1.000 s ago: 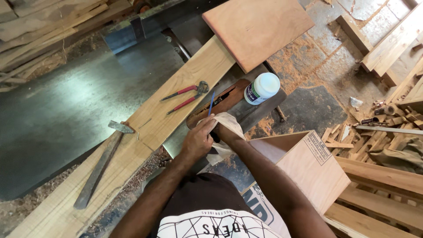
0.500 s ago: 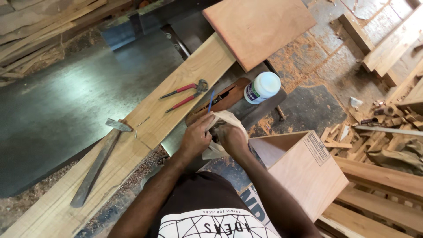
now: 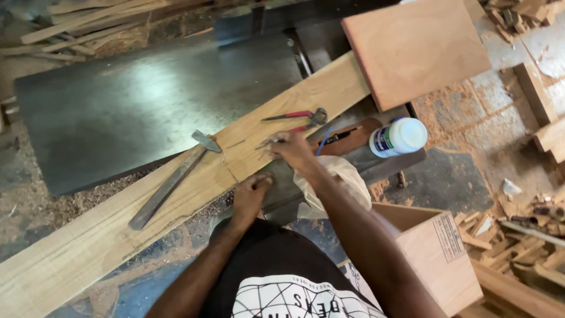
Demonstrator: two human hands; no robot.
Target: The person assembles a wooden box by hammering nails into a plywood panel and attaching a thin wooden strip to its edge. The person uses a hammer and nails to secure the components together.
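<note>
A long wooden plank (image 3: 176,200) lies slanted across the dark metal counter (image 3: 118,112). Far along the plank to the left lies a flat metal chisel (image 3: 170,179), with its wide tip pointing up toward the counter. Just right of the chisel, the left hand (image 3: 250,197) rests at the plank's near edge, fingers curled down; I cannot tell if its grip pinches anything. Right of that, the right hand (image 3: 291,150) sits on the plank with its fingertips pressed together on some small thin nails (image 3: 265,143). Just above this hand, on the plank, lie red-handled pliers (image 3: 297,118). Off the plank's right side stands a white glue bottle (image 3: 397,136). A flat brown board (image 3: 415,47) covers the plank's far end.
</note>
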